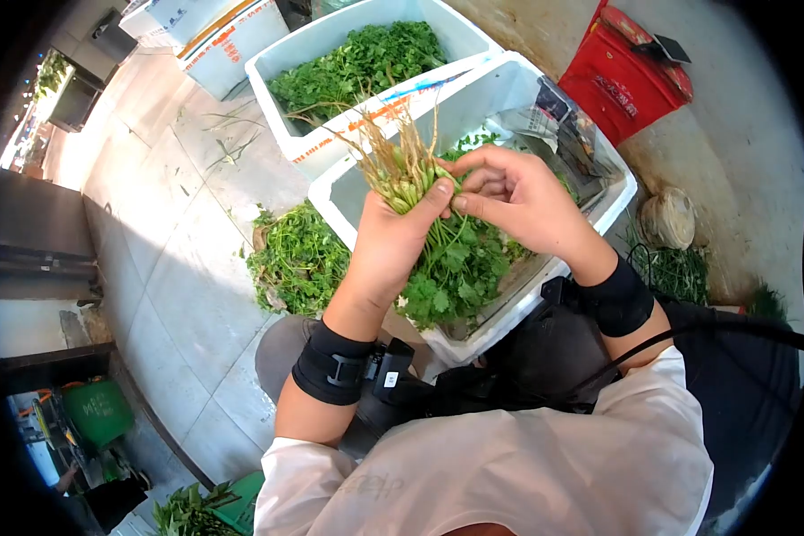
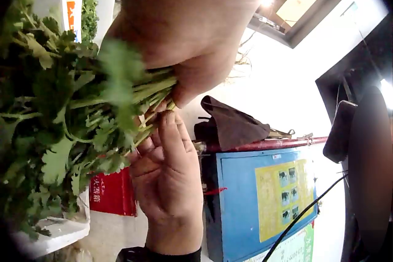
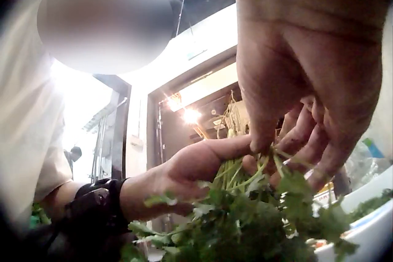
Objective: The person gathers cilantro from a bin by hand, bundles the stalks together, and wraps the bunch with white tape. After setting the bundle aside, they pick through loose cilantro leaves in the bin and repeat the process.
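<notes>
Left hand [image 1: 398,229], one: its fingers were curled round the stems of the bunch of leafy herbs [image 1: 451,268], with the thumb laid across them. Right hand [image 1: 523,201], one: stem material at the right edge of the bunch was pinched between its thumb and forefinger, just beside the left thumb; the number of stems in that pinch could not be told.

Bunch, one: held in the fingers, above the near foam box. Its long axis was run through the left grip, the pale roots [image 1: 393,165] being pointed outward beyond the fingers and the leaves being hung below them, toward the body. By the left hand the bunch was enclosed; by the right it was met only at its edge. On this sideways relation, pinched stem to the right of the left fingers, the coming move was judged to turn. Stems: not countable.

Near foam box [image 1: 615,204], one, white: placed beneath the fingers. Printed sheet [image 1: 531,125], at least one: laid in that box, to the right of the fingers.

Leaf heap [image 1: 304,259], one: left of the fingers and lower, on the tiled floor [image 1: 161,241].

Far foam box [image 1: 467,40], one: beyond the fingers, filled with leaves [image 1: 366,62].

Red container [image 1: 616,76], one: beyond and right of the fingers, topped by a dark flat object [image 1: 672,49], one.

Stacked boxes [image 1: 232,45], at least two: farthest beyond the fingers, leftward.
</notes>
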Demonstrator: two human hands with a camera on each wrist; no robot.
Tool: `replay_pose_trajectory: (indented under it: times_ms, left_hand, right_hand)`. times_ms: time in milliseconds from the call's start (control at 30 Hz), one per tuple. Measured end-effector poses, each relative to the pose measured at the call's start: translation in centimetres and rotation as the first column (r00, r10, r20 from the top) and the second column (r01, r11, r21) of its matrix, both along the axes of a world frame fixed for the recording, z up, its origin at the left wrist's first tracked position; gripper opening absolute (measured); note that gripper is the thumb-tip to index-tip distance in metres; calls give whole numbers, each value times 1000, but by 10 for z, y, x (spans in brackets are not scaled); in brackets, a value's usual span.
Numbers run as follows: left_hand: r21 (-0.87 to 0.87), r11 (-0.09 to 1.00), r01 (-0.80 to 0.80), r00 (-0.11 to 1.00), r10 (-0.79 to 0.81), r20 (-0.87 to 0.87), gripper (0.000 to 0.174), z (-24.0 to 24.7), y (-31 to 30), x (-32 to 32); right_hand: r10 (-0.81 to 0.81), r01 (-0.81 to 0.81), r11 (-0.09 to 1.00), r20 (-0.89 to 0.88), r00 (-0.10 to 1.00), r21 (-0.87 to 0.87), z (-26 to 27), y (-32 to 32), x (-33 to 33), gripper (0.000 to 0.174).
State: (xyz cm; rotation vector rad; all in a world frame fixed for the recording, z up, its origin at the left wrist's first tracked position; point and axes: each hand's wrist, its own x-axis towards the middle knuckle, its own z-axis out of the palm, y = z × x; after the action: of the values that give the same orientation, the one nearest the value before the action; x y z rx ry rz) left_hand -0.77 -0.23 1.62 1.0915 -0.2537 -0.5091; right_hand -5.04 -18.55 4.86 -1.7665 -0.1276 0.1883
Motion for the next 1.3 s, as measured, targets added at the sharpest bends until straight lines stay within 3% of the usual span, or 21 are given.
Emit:
replay_pose_trajectory:
  times_ms: [67,267,333,533,800,900,967,1000,1067,1100,1133,1200,1300]
  left_hand:
    - [67,997,-24,999,22,43,21,3,-1,-1]
    - [41,999,-18,1000,17,16,25,-3,-3,-2]
    - [-1,999,-41,999,41,-5,21,1,-4,-4]
    - [-11,995,-104,993,103,-49,19,-1,-5,-3]
    - [23,988,-151,988,152,-29,18,-5,-8,1]
    - [29,968,-251,968,251,-9,15,-8,-8,4]
    - [15,958,-286,958,286,1,14,-5,-7,4]
    - [-1,946,-323,946,323,9,14,-3,-7,4]
    - [-22,931,-363,931,364,39,17,-3,-6,6]
    - [23,921,-388,918,384,98,20,-3,-3,8]
    - [69,908,-413,904,399,153,24,-3,0,8]
    - [45,889,-456,885,448,125,25,1,1,8]
    - [120,890,-441,896,426,127,24,7,9,7]
  right_hand:
    - [-92,90,995,50,995,38,-1,3,1,25]
    - [-122,114,992,132,984,61,-10,12,1,21]
    - [-116,115,992,16,993,53,-5,16,-1,24]
    - [-63,56,995,80,995,85,-13,24,1,39]
    - [-63,66,995,-39,997,74,-11,8,8,33]
    - [-11,15,999,-100,995,43,-2,-1,8,26]
    - [113,-139,978,-168,979,-156,3,-5,5,24]
    - [109,-136,979,-172,979,-154,2,-7,4,24]
    - [292,-251,912,85,953,-324,-1,-9,1,29]
    - [322,-271,896,94,942,-351,3,-12,1,39]
    - [358,-280,894,183,916,-349,0,-20,5,34]
    - [152,-151,977,-5,988,-149,2,-35,6,28]
    - [-14,65,957,179,984,-282,5,-68,16,26]
